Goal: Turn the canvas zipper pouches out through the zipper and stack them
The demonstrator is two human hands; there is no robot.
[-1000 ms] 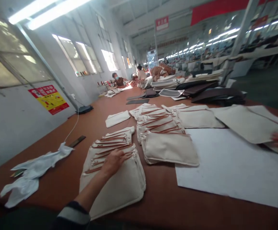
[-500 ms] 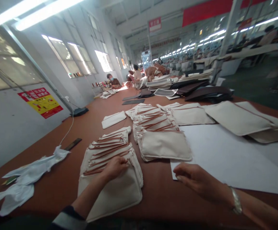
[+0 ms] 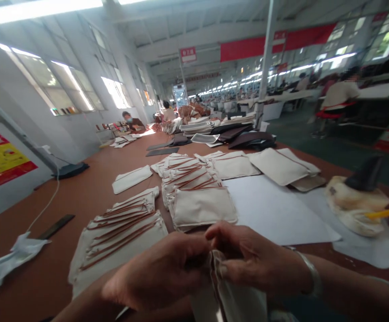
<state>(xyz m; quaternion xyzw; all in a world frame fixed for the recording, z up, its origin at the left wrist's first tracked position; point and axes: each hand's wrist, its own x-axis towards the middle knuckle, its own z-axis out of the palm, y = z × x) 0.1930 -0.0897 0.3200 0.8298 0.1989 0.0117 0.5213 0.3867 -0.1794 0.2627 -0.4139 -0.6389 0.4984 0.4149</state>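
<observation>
Close to me, a cream fabric pouch [image 3: 237, 302] with brown trim is held up on edge, its lower part cut off by the frame. My right hand [image 3: 258, 259] pinches its top edge, the thumb lying on the near side. My left hand [image 3: 167, 268] is closed at the same edge from the left, with its fingertips partly hidden. Left of the hands lies an overlapping stack of similar pouches [image 3: 123, 230] with brown edges. Beyond the hands, a second stack has a flat cream pouch [image 3: 204, 206] on top.
White paper [image 3: 275, 210] covers the table's right part, near a cream bundle [image 3: 355, 203] with a black cone on it. Larger cream pieces [image 3: 281, 164] and dark panels [image 3: 251, 136] lie farther back. At left are a dark strip [image 3: 57, 226] and white cloth [image 3: 13, 259]. People sit in the distance.
My left hand has left the left stack with its top pouch and come to the middle. My right hand has moved in to meet it at the pouch's edge. The view has swung right.
</observation>
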